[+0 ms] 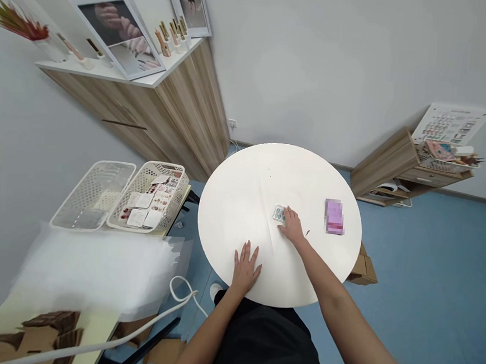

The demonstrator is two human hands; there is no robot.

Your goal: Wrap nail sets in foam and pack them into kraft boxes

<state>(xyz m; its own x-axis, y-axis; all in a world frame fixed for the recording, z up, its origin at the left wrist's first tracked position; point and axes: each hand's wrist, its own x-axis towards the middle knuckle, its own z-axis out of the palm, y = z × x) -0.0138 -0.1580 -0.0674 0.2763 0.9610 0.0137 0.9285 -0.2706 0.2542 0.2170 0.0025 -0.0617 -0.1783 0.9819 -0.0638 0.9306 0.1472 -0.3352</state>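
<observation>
My left hand [245, 272] lies flat near the front edge of the round white table [237, 198], fingers spread and nothing in them. Farther in, my right hand [293, 226] has its thumb and fingers at the right edge of a small clear packet [278, 213] with teal shapes on it. The packet rests on the tabletop and its right side is partly covered by the fingers. To the right of that hand is a small dark thin item [307, 232], too small to name. A blurred purple packet [334, 216] lies at the table's right side.
On the left, a white basket of cards [151, 197] stands beside another white basket [92, 195]. A white cable [151, 323] loops at lower left. A wooden cabinet [189, 110] stands behind, a low shelf [382, 168] at right, and a cardboard box [362, 269] on the floor.
</observation>
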